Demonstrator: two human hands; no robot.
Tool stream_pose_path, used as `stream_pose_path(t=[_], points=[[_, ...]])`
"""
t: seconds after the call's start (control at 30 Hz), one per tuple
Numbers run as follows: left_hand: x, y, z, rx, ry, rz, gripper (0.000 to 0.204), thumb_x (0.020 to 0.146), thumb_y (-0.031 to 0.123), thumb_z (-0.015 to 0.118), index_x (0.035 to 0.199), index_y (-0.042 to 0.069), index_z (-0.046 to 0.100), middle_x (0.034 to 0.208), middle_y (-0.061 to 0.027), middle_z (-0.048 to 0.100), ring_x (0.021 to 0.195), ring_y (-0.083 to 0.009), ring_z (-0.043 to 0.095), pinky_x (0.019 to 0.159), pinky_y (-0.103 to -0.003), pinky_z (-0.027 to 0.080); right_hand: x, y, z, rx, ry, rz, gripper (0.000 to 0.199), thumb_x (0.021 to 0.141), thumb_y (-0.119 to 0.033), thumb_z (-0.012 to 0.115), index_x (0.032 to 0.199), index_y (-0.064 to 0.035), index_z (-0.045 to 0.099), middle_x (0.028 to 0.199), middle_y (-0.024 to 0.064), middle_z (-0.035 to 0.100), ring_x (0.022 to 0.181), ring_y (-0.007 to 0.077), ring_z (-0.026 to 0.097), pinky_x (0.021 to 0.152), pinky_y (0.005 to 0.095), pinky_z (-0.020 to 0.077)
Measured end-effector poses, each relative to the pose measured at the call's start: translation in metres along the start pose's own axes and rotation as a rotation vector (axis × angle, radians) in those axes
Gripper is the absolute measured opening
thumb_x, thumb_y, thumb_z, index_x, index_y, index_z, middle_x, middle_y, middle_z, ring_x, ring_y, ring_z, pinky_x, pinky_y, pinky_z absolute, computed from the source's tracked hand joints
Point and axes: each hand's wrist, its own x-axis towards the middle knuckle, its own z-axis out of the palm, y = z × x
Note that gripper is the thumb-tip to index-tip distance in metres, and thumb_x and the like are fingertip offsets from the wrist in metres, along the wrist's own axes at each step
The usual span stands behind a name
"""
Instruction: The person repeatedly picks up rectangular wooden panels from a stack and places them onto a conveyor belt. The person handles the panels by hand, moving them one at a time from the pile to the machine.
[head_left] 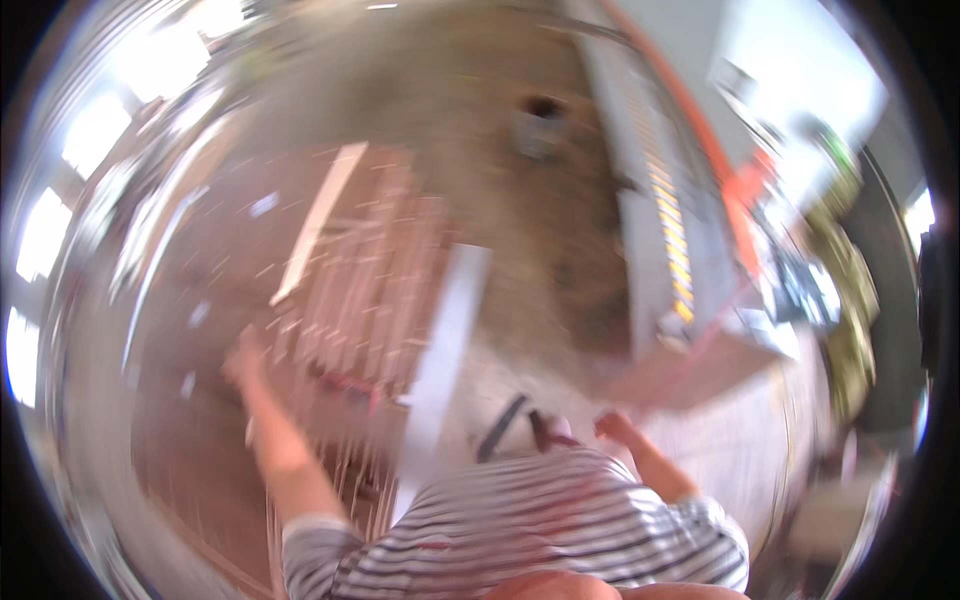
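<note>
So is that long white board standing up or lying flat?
Cannot tell for sure. The long white board runs slantwise up the picture beside a stack of reddish slats, but everything is smeared with blur. The left hand reaches toward the slats.

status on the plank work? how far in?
Hard to call, frame is motion-blurred. Done: reddish wooden slats lie side by side on the floor. In hand: left hand reaches to their near edge; right hand is by a long pale plank, grip unclear. Left: cannot tell.
</note>
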Motion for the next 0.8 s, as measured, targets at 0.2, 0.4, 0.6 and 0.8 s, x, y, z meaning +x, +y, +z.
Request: stream_pose_path(t=[0.2,0.4,0.6,0.8], points=[[-0.041,-0.029,-0.002,0.040,0.782,-0.079,0.059,0.083,0.054,0.052,0.124,0.011,0.052,0.116,-0.0161,0.057,0.109,-0.0340,0.053,0.082,-0.049,0.047,-0.064,-0.013,-0.135,0.668,-0.171,1.045,0.039,0.077,-0.033,0.064,0.103,-0.0049,0.061,0.092,0.0168,0.066,0.086,0.0324,0.064,0.078,0.0398,0.0506],[-0.223,0.032,0.080,-0.622,0.711,0.690,0.049,0.087,0.011,0.059,0.130,-0.001,0.040,0.120,-0.0218,0.049,0.105,-0.0305,0.053,0.089,-0.039,0.044,-0.148,0.128,-0.200,0.438,0.082,1.509,0.040,0.079,-0.014,0.057,0.116,-0.0019,0.048,0.127,0.0189,0.048,0.119,0.0327,0.047,0.090,0.0422,0.0460],[-0.453,-0.005,0.261,-0.587,0.100,0.610,0.039,0.088,0.011,0.052,0.123,-0.003,0.039,0.123,-0.0219,0.044,0.118,-0.0337,0.040,0.098,-0.045,0.034,-0.186,0.296,-0.232,-0.013,-0.054,1.220,0.037,0.088,-0.021,0.041,0.121,-0.0057,0.050,0.132,0.0129,0.043,0.129,0.0263,0.034,0.107,0.0423,0.0224],[-0.626,-0.015,0.264,-0.523,-0.323,0.299,0.042,0.083,0.018,0.064,0.119,0.003,0.049,0.115,-0.0185,0.051,0.097,-0.0277,0.059,0.082,-0.036,0.049,-0.214,0.338,-0.218,-0.121,-0.479,0.636,0.031,0.069,-0.033,0.063,0.089,-0.0114,0.071,0.092,0.0141,0.067,0.092,0.0300,0.064,0.082,0.0418,0.0499]])
